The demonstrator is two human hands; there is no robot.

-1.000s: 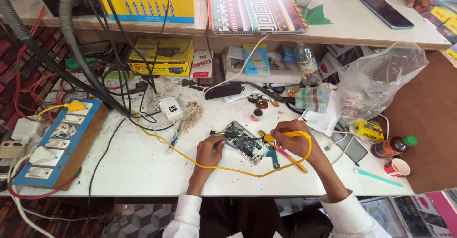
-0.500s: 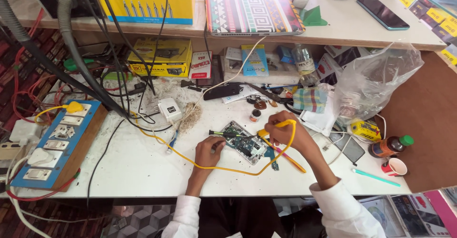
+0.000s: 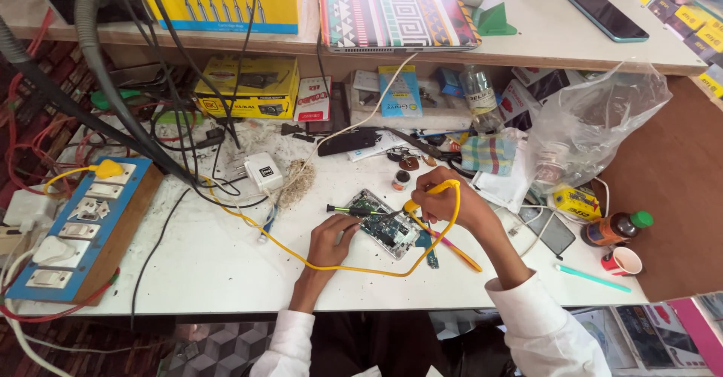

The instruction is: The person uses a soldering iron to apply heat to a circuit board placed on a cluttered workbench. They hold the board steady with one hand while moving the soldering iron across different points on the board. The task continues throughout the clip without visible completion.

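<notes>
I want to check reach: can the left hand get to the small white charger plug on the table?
Probably yes. The left hand holds tweezers at the opened phone; the white charger plug lies nearby, up to its left, with only loose cables between them.

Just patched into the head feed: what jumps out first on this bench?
At bench centre, the right hand holds a yellow soldering iron over an opened phone, steadied by the left hand. Its yellow cord loops across the white table.
</notes>
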